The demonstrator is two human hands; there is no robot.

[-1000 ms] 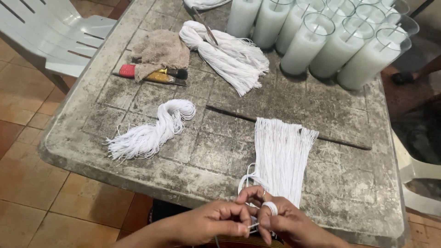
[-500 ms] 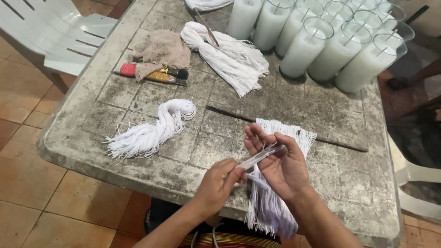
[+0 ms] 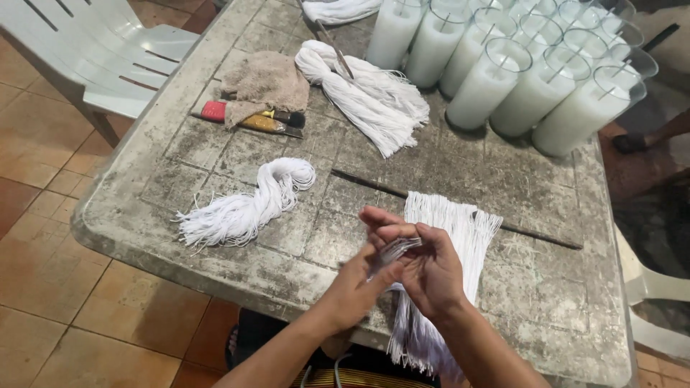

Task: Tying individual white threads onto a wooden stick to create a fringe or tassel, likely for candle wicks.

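Over the table (image 3: 215,165), both hands pinch white strings (image 3: 394,251).

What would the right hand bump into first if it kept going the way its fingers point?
The right hand points up and left across the table. Probably it would meet the loose white string bundle first, though it might pass above it, since height is hard to judge here.

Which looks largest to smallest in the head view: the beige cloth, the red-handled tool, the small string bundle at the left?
1. Small string bundle.
2. Beige cloth, though it lies farther from the camera, so the first two places are unsure.
3. Red-handled tool, partly hidden under the cloth.
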